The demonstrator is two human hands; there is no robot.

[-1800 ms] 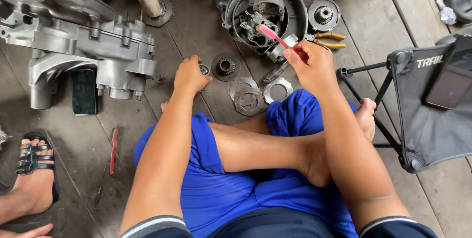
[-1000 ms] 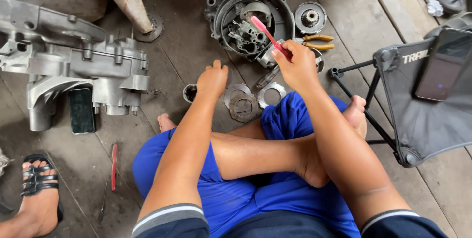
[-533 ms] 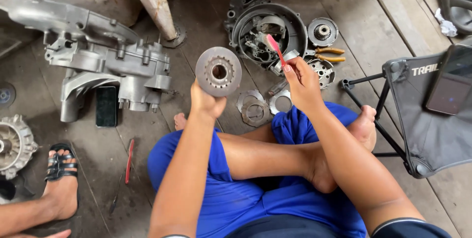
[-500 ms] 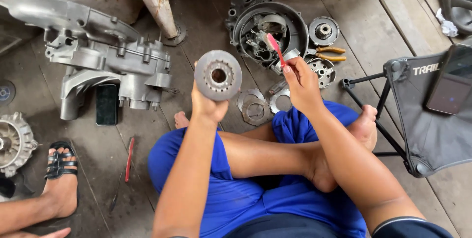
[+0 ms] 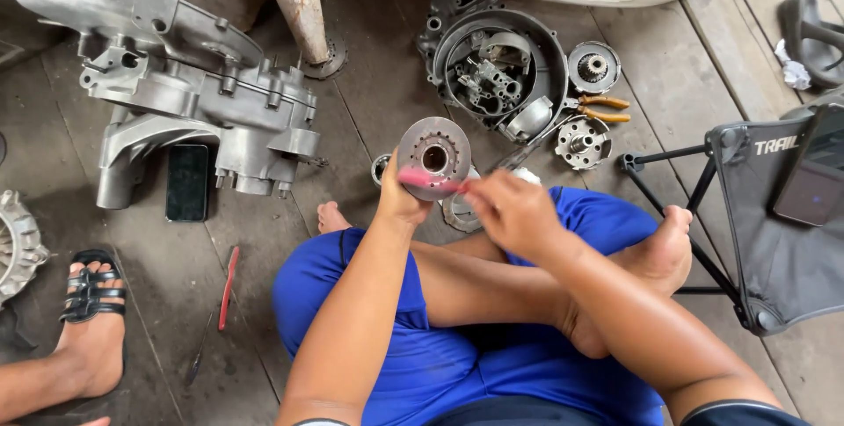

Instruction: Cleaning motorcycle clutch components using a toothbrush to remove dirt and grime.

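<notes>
L grip [image 5: 400, 202] grasps metal disc [image 5: 434, 156] upright above floor [image 5: 352, 145]; R grip [image 5: 510, 208] clenched on pink brush [image 5: 426, 180], bristles on disc face. Worn wood planks w/ engine case [image 5: 193, 92], round housing [image 5: 501, 70], pliers [image 5: 602, 109], phone [image 5: 187, 182].

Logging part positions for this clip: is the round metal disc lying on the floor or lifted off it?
Lifted. The left hand holds the disc upright above the floorboards, while the right hand puts a pink brush to its face.

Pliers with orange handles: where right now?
Head view, upper right: the orange-handled pliers lie on the floor planks between two round metal parts, right of the round engine cover.
</notes>
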